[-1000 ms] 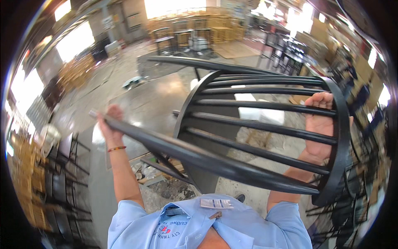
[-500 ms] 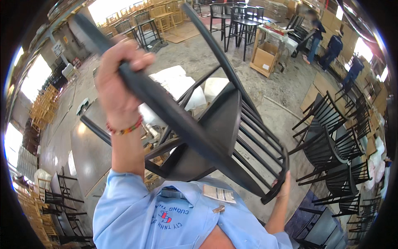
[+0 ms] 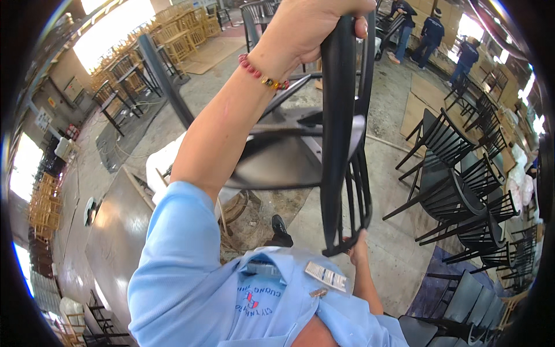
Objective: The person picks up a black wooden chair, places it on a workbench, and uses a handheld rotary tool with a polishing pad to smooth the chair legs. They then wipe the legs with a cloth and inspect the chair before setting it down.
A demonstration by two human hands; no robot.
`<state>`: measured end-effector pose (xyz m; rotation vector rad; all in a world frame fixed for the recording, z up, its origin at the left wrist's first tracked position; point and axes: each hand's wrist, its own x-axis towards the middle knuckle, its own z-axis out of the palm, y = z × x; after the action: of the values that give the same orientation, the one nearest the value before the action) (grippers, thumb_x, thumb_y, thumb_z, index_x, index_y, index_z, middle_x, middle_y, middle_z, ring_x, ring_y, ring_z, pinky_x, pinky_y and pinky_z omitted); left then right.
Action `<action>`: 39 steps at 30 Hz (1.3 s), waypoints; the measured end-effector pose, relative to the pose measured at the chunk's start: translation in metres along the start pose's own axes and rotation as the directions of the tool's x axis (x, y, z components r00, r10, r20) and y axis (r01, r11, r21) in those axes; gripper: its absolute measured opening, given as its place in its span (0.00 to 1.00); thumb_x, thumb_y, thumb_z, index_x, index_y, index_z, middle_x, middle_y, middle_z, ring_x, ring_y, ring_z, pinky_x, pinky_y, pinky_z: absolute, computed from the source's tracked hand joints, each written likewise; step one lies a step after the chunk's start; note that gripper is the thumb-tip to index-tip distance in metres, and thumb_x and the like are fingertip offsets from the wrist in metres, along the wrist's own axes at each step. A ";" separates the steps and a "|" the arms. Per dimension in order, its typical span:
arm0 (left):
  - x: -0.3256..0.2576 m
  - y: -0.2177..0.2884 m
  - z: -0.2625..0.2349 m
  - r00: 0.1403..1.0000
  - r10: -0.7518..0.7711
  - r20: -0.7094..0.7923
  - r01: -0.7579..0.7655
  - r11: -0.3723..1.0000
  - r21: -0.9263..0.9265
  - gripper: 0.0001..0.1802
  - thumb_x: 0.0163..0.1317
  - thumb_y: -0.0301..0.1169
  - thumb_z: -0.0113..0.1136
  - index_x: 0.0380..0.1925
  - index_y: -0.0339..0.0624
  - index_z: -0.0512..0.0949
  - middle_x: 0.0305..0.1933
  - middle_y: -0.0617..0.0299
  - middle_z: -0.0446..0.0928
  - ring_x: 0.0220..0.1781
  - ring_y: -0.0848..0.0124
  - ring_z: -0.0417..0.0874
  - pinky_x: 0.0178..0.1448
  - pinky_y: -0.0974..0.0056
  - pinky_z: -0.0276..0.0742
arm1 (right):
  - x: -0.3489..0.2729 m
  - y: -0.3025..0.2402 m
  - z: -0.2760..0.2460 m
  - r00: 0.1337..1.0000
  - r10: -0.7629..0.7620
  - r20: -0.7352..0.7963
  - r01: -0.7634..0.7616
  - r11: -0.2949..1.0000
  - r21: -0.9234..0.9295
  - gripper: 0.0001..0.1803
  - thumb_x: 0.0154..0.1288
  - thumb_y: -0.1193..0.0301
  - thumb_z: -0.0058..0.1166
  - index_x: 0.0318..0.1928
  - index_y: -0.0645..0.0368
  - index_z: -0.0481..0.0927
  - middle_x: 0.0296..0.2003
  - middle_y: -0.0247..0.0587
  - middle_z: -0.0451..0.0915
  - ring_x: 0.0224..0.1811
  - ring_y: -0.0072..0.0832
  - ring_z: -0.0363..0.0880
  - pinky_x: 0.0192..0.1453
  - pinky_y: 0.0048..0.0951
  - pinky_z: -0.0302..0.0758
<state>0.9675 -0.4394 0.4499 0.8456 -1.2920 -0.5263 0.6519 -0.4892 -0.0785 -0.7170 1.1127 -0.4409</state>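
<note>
A black wooden chair (image 3: 338,133) with a spindle back hangs tilted in the air before me, held between both hands. My left hand (image 3: 324,29) is raised at the top, its fingers wrapped round the upper end of a thick black leg. Lower down, my right hand (image 3: 358,247) grips the curved top rail of the chair's back, with some fingers hidden behind it. The underside of the seat (image 3: 283,165) faces partly toward me. My left forearm covers part of the chair.
Several black chairs (image 3: 445,179) stand in rows at the right. A brown-topped table (image 3: 118,231) is at my left. Light wooden chairs (image 3: 185,32) are stacked at the back. Three people (image 3: 430,37) in dark clothes work at the far right. My shoe (image 3: 280,225) shows on the floor.
The chair has swung round, and the leg in my left hand now points nearly upright. My left hand has moved up and to the right. My right hand keeps hold of the back rail.
</note>
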 end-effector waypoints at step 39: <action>-0.239 -0.315 -0.227 0.226 -0.375 -0.899 0.725 0.682 -0.102 0.13 0.55 0.20 0.62 0.38 0.42 0.71 0.48 0.61 0.75 0.56 0.69 0.73 0.64 0.64 0.67 | 0.269 -0.314 0.280 0.540 -0.425 0.726 0.787 0.561 -0.258 0.08 0.57 0.79 0.61 0.38 0.61 0.80 0.36 0.38 0.80 0.45 0.28 0.78 0.53 0.29 0.74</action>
<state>1.1696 -0.3933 0.0434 1.6546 0.0056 -0.3054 1.0233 -0.7999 0.0422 -1.7183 0.2877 -0.4516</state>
